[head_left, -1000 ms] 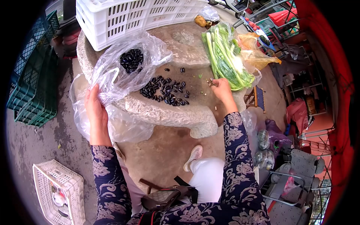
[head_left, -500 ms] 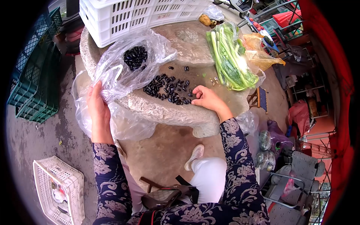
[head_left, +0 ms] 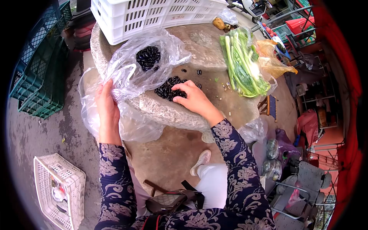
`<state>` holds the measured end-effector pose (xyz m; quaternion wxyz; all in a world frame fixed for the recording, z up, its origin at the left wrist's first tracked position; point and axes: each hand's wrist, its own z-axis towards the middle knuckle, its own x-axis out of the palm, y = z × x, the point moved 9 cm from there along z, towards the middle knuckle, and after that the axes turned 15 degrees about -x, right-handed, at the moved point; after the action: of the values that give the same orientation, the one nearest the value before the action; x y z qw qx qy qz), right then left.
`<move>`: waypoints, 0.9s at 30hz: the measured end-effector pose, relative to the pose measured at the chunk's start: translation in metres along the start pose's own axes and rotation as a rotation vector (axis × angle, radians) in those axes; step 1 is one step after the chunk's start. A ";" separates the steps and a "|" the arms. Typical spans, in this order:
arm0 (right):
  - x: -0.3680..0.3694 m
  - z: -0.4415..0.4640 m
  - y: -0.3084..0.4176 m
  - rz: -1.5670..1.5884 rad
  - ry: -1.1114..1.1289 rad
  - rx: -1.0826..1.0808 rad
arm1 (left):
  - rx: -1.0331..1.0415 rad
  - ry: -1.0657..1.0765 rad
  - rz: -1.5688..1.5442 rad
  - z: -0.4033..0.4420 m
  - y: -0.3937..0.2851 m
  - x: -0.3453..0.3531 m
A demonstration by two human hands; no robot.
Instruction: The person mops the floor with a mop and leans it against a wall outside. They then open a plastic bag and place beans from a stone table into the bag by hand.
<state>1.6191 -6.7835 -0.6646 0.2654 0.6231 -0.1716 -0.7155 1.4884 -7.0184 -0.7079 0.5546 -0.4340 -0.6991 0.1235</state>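
Note:
Black beans (head_left: 165, 90) lie in a loose pile on the stone slab (head_left: 168, 111). My right hand (head_left: 191, 97) is over the right part of that pile, its fingers curled and touching the beans. A clear plastic bag (head_left: 126, 82) lies open beside the pile, with more black beans (head_left: 148, 58) inside. My left hand (head_left: 108, 107) pinches the bag's near left edge. A few single beans (head_left: 199, 72) lie apart, behind the pile. Small pale bits (head_left: 226, 86) are scattered to the right.
A white crate (head_left: 153, 19) stands at the back of the slab. Bagged leafy greens (head_left: 245, 65) lie at its right side, beside an orange bag (head_left: 270, 59). Green crates (head_left: 42, 84) stand on the left. Another white crate (head_left: 59, 191) is on the ground at lower left.
My right hand has moved left from the pale bits near the greens onto the bean pile, where the beans are bunched closer together. My left hand keeps hold of the bag.

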 end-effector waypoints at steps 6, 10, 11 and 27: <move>0.000 -0.011 -0.005 -0.079 0.148 -0.052 | -0.002 -0.016 0.005 -0.003 -0.002 0.002; -0.024 -0.022 -0.025 -0.108 0.016 0.027 | -0.006 -0.027 0.011 -0.004 -0.002 0.003; -0.021 -0.037 -0.053 0.203 0.014 0.398 | -0.005 -0.030 0.015 -0.004 -0.002 0.002; -0.001 0.138 -0.001 0.535 -0.212 0.299 | -0.037 0.002 0.007 0.001 0.000 -0.001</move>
<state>1.4834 -6.7935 -0.6416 0.3303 0.5098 -0.4591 -0.6482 1.4879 -7.0187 -0.7091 0.5467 -0.4469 -0.6991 0.1123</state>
